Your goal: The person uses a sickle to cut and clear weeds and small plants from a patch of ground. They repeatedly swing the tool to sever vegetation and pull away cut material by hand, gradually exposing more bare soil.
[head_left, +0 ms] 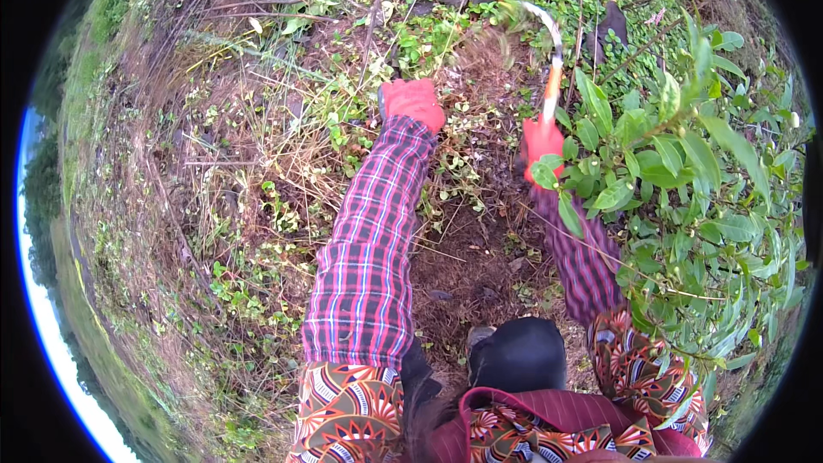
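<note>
My right hand, in a red glove, is closed around the handle of a sickle. The tool's curved blade arcs up and to the left over low green weeds, its tip blurred. Ahead of me and to the left, my left hand wears a matching red glove and is curled into a fist close to the ground. Weeds and dry stems surround it; whether its fingers grip any of them is hidden. Leaves of a shrub partly cover my right glove and forearm.
A leafy green shrub crowds the right side. Bare dark soil with cut plant litter lies between my arms. Thin dry sticks lie at the upper left. My dark-covered knee is below.
</note>
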`<state>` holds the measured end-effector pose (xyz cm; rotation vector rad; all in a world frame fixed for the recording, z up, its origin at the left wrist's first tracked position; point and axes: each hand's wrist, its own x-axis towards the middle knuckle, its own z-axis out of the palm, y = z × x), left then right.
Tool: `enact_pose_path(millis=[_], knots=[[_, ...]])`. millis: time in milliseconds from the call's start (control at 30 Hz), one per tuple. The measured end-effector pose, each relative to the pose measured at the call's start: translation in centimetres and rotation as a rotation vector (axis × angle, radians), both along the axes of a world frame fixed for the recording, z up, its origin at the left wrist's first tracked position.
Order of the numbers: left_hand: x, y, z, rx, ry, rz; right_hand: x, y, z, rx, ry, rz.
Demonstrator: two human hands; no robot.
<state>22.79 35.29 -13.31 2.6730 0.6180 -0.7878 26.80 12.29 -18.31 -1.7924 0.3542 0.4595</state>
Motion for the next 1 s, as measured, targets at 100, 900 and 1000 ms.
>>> enact_pose_path(millis=[100, 900, 1000], knots=[[-1.6, 0.2, 0.1, 0.011, -0.163, 0.024, 5.5, 3.4, -1.6, 0.037, 0.212, 0.216], [-14.5, 4.7, -3.9, -0.207, -0.306, 0.534, -18.0, -8.5, 3.7, -0.463, 0.62, 0.583], [-16.5, 4.9, -7.2, -0.347, -0.372, 0.629, -20.0, -13.0, 5.1, -0.353, 0.402, 0.532]])
